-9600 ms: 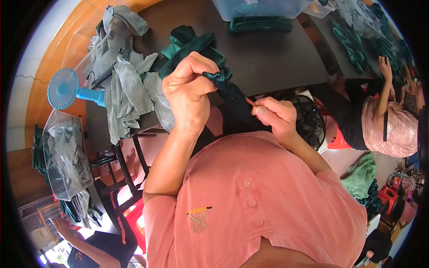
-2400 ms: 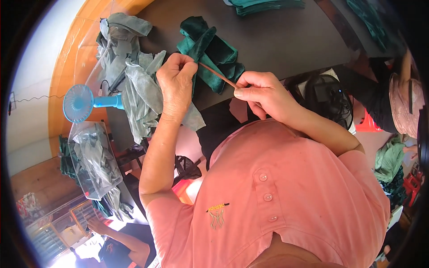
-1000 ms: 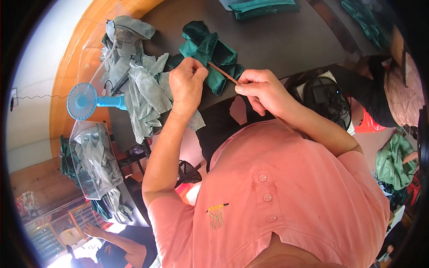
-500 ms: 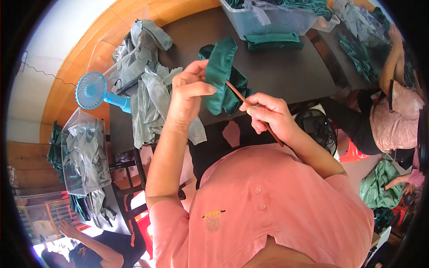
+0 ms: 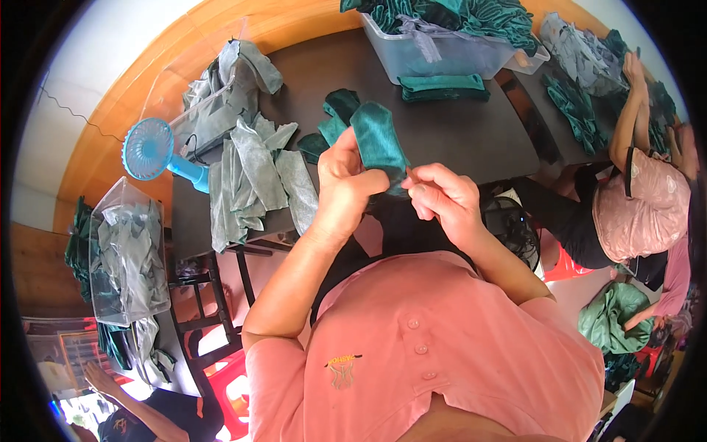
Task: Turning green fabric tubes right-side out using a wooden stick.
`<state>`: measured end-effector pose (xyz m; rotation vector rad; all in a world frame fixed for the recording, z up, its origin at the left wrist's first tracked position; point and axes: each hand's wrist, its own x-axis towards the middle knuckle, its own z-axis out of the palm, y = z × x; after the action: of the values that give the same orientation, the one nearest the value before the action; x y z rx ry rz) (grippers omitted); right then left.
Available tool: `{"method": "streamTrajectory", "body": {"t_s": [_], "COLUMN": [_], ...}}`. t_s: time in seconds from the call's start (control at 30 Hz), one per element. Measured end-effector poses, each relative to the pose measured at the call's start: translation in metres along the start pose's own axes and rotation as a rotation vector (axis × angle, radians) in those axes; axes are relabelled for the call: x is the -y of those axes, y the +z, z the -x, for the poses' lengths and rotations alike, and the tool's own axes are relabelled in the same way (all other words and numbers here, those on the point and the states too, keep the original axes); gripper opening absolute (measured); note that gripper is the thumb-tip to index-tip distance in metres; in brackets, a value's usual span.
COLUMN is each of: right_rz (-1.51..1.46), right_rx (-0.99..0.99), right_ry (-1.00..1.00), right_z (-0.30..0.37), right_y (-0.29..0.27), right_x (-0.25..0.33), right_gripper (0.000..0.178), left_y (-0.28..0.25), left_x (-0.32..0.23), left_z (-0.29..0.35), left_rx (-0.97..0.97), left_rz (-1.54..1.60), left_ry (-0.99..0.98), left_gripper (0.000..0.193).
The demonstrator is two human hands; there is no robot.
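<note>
My left hand [image 5: 345, 184] is closed around a dark green velvet strip [image 5: 377, 136], held up above the table's near edge. The strip looks like a narrow fabric tube with a rounded upper end. At its lower end my right hand [image 5: 445, 197] pinches, thumb against fingers. A short bit of a thin brown stick [image 5: 409, 174] shows between that hand and the fabric; the rest of it is hidden. Just behind my left hand, more green velvet strips [image 5: 340, 107] lie on the table. Pale grey-green velvet strips [image 5: 254, 166] are heaped left of it.
A blue fan [image 5: 151, 149] stands at the left. A clear bin [image 5: 442, 55] of green velvet is at the back, with a folded green stack [image 5: 445, 87] before it. A clear box [image 5: 132, 258] holds grey strips. Co-workers sit at right and lower left.
The stick, mostly in sight before, has gone nearly out of view at the velvet strip. My hands have come closer together, the left one moving right. The strip's upper end now looks rounded.
</note>
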<state>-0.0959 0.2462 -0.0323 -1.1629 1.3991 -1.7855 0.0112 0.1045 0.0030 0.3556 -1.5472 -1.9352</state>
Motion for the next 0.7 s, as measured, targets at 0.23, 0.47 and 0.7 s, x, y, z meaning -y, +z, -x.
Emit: {"method": "streamTrajectory", "body": {"t_s": [0.23,0.47,0.7], "right_rz": [0.132,0.105,0.252], "right_rx": [0.025,0.102,0.209], "right_ry": [-0.079,-0.042,-0.139], "right_z": [0.002,0.012,0.017], "right_y": [0.001,0.0,-0.005], "right_x": [0.002,-0.001,-0.001], "right_gripper": [0.017,0.015,0.015], "left_y": [0.003,0.019,0.015], "left_x": [-0.02,-0.028,-0.028], "left_z": [-0.01,0.003,0.006], "left_rx": [0.084,0.094,0.193], "left_rz": [0.182,0.218,0.058], "left_ry": [0.148,0.108,0.275], "left_gripper": [0.019,0.014,0.018]}}
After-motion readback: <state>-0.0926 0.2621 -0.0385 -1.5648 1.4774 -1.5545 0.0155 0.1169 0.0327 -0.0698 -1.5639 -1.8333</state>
